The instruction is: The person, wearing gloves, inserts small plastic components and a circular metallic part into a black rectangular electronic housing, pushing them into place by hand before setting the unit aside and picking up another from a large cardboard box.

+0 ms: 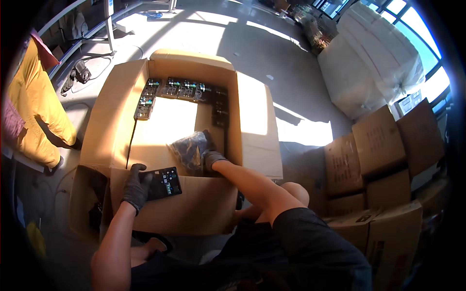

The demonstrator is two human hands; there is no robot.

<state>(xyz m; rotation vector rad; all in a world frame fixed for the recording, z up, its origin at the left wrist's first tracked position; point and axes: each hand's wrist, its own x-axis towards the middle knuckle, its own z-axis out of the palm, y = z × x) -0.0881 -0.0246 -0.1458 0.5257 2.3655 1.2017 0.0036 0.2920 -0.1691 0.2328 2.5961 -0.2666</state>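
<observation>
My left hand (136,188), in a dark glove, is closed on the edge of a flat black electronic module (167,183) with small coloured parts on its face. It holds the module above the near flap of a large open cardboard box (182,206). Inside the box, my right hand (212,151), also gloved, grips the right side of a crinkled clear plastic bag (189,149) with dark contents I cannot make out. Its fingertips are partly hidden by the bag and shadow. Similar modules (187,89) stand along the box's far, left and right walls.
Cardboard boxes (378,140) are stacked on the right, with a large plastic-wrapped block (369,58) behind them. A person in yellow trousers (41,106) stands on the left. A dark power tool (80,72) lies on the floor near a metal frame (108,29).
</observation>
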